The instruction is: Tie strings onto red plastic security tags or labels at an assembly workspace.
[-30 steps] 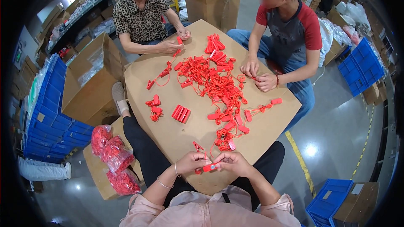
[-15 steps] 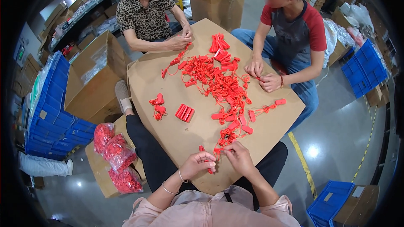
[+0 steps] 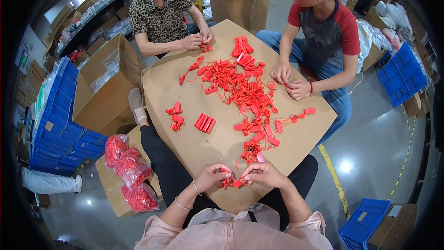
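Note:
Over the near edge of the cardboard tabletop, my left hand is closed in a pinch around a bunched red cord. Beside it my right hand pinches a small red plastic piece, with a cord at its end. The two hands are close but apart. Just beyond them lie more red corded pieces, running back into a large tangled pile. Left of the pile, several red pieces sit side by side in a row, next to a small corded cluster.
Two people sit at the table's far sides, one person's hands and the other's hands on red pieces. Bagged red pieces rest on cardboard at my left. Blue crates and a large open carton stand beyond.
My right hand has drawn back slightly and now has the red plastic piece in its fingertips. The red piece that stood upright in my left hand now shows as a cord bunch.

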The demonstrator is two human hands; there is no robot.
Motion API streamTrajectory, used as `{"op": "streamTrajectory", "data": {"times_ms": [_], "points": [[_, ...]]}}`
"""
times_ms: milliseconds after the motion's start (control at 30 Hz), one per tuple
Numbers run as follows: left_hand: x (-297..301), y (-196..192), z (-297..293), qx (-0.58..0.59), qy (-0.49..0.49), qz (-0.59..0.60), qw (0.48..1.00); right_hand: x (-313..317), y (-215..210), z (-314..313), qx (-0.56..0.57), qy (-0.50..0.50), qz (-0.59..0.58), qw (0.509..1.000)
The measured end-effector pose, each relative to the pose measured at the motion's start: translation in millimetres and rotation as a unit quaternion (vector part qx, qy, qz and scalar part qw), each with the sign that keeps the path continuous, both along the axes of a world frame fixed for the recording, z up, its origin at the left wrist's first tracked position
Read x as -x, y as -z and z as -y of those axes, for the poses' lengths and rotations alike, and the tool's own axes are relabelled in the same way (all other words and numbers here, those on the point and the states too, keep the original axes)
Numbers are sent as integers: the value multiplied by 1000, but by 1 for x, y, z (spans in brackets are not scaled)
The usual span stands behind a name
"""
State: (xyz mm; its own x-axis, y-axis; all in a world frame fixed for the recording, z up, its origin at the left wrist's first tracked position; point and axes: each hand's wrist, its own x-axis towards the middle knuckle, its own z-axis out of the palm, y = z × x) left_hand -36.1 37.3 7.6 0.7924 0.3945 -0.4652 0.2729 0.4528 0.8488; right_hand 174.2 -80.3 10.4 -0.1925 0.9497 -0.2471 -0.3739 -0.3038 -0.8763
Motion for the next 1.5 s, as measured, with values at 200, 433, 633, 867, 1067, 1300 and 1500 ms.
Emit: {"op": "streamTrajectory", "data": {"times_ms": [200,433,633,867,1067,1300,1500], "points": [[-1,6,3,7,-32,-11,999,9,-6,-5,-207,20,416,885],[-25,13,13,36,-240,68,968,40,15,-12,-103,260,305,910],[-35,23,23,23,-309,119,943,57,32,-13,-59,320,57,944],[-44,3,24,-41,-303,143,941,51,36,-20,-44,319,25,946],[-29,11,-6,-141,-130,27,981,44,26,-26,-35,265,31,963],[-26,8,-8,-102,-205,77,970,79,33,-25,-130,91,621,767],[-15,-1,-18,-131,-241,61,960,73,51,-29,-95,60,490,865]]}}
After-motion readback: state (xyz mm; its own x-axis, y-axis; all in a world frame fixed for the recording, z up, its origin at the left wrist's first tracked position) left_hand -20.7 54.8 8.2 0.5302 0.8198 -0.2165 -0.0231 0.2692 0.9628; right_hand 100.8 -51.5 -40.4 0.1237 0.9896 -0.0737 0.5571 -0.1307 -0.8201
